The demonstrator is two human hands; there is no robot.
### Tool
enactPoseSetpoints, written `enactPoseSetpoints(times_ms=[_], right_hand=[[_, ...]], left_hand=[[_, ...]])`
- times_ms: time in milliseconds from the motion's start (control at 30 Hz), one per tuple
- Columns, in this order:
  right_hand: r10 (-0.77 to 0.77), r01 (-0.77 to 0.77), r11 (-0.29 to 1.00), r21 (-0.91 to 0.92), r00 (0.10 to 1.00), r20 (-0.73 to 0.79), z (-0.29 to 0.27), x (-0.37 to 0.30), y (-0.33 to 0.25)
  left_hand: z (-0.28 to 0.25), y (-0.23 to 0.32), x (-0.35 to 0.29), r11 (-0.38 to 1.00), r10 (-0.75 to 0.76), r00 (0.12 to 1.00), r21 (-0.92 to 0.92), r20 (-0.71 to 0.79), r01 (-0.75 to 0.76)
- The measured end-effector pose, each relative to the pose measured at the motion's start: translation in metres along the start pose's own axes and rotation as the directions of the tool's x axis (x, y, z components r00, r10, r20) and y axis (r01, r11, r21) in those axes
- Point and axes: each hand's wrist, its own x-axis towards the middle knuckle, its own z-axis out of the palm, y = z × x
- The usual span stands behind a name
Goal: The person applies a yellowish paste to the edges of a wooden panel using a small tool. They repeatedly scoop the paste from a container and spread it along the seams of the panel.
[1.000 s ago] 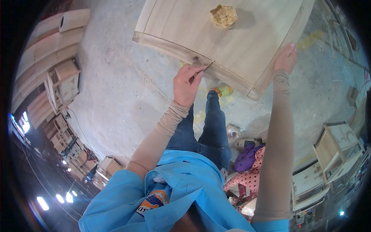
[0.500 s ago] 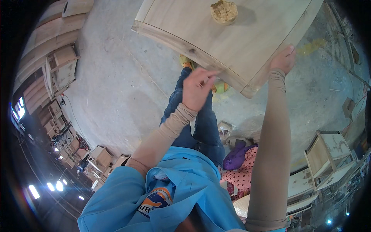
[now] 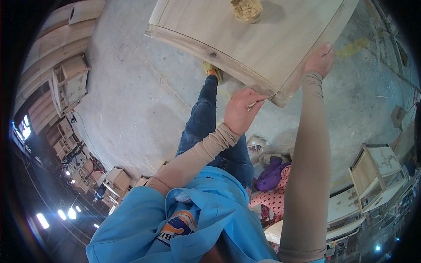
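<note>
A pale wooden panel (image 3: 263, 48) with a framed edge fills the top of the view. My left hand (image 3: 240, 110) is closed in a pinch around a thin, narrow tool (image 3: 251, 105). The tool's tip meets the seam by the panel's near right corner (image 3: 280, 97). On the panel's right edge, my right hand (image 3: 319, 61) is closed around the side, some of its fingers hidden. A round tub (image 3: 246, 10) of crumbly, tan, putty-like paste rests on top of the panel, beyond both hands.
Grey concrete floor (image 3: 131, 101) surrounds the panel. Small wooden cabinets (image 3: 72, 83) line the left, and another cabinet (image 3: 379, 175) stands at the lower right. A purple bundle (image 3: 272, 174) and pink dotted cloth (image 3: 274, 199) lie beside my legs. One shoe (image 3: 212, 72) shows under the panel's edge.
My left hand has moved right and nearer to me, bringing the tool to the corner seam. Panel and tub appear slightly farther left and up in view. My right hand stays on the edge.
</note>
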Motion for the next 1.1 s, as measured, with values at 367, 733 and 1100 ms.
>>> enactPoseSetpoints(times_ms=[367,733,1100], right_hand=[[-0.042,0.040,0.998,-0.044,0.998,-0.048,0.004,0.004,0.007],[-0.070,0.067,0.997,-0.047,0.996,-0.054,0.003,0.005,0.009],[-0.055,0.053,0.997,-0.054,0.997,-0.044,0.005,0.005,0.007]], left_hand=[[-0.023,-0.005,0.020,0.999,-0.007,0.998,0.039,-0.070,0.010],[-0.040,-0.003,0.030,0.970,0.202,0.973,0.115,0.110,-0.214],[-0.088,0.006,0.095,0.578,0.507,0.725,0.440,0.466,-0.688]])
